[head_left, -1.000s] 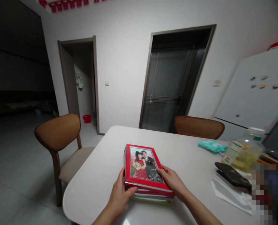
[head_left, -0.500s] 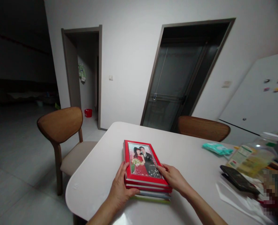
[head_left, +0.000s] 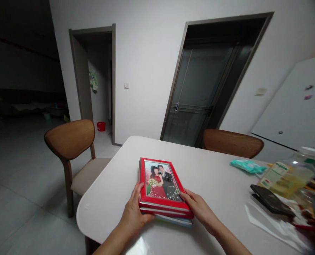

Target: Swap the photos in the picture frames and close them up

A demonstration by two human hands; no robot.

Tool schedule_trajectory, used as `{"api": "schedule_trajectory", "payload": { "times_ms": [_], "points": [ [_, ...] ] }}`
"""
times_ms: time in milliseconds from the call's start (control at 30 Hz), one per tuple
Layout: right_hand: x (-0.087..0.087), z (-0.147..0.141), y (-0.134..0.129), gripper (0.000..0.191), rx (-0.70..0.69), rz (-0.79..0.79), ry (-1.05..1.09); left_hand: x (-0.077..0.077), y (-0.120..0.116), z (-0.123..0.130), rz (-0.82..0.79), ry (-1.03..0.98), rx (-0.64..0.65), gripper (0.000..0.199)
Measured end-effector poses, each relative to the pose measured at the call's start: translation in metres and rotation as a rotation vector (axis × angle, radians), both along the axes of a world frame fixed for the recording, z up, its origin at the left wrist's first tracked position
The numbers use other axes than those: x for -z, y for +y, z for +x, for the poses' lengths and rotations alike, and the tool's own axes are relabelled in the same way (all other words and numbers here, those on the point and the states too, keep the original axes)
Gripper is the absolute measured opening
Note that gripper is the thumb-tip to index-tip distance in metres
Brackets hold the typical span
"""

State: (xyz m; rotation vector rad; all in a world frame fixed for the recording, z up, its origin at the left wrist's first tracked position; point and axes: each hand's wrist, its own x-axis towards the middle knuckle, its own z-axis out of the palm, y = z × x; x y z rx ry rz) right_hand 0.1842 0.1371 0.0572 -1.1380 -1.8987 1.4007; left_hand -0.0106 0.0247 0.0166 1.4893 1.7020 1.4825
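A stack (head_left: 170, 213) of flat rectangular pieces sits on the pale counter (head_left: 213, 173), near its rounded left end. Its top is a smooth photo frame (head_left: 161, 182) with a broad red border and a thin silvery inner edge; red, whitish and bluish layers show below, the lower ones slightly askew. The counter is smooth, with a bright reflection near the bottom. The wooden chair (head_left: 72, 139) has a curved, grained back and a pale padded seat. To the right lie a crinkled turquoise packet (head_left: 247, 165), a clear bottle (head_left: 291, 177) of yellowish liquid, a dark flat thing (head_left: 271, 200) and thin white paper (head_left: 266, 226).

The left hand (head_left: 132, 212) grips the stack's near left corner: fingers along the left side, thumb across the front edge. The right hand (head_left: 200, 210) grips the right edge, thumb laid over the frame's border; its other fingers are mostly hidden.

Compared with a second ago, the left fingers reach farther up the side, and the greenish layer at the bottom, which ran along most of the front, now shows only as a short strip. The stack remains on the counter between both hands.
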Motion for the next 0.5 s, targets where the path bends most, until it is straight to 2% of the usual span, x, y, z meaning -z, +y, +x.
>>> {"api": "schedule_trajectory", "payload": {
  "times_ms": [133,300,400,500],
  "points": [
    [-0.005,-0.001,-0.003,0.05,-0.016,-0.019,0.017,0.008,-0.002,0.008,0.047,0.037,-0.037,0.081],
    [0.006,0.007,-0.024,0.054,0.05,-0.015,0.081,0.006,-0.008,0.008,0.005,0.032,0.02,0.094],
    [0.021,0.01,-0.033,0.072,0.161,0.045,0.093,0.002,-0.009,0.006,0.006,-0.001,0.013,0.085],
    [0.026,0.011,-0.031,0.095,0.127,0.094,0.092,0.0,-0.007,0.005,0.009,-0.015,-0.008,0.081]
  ]
}}
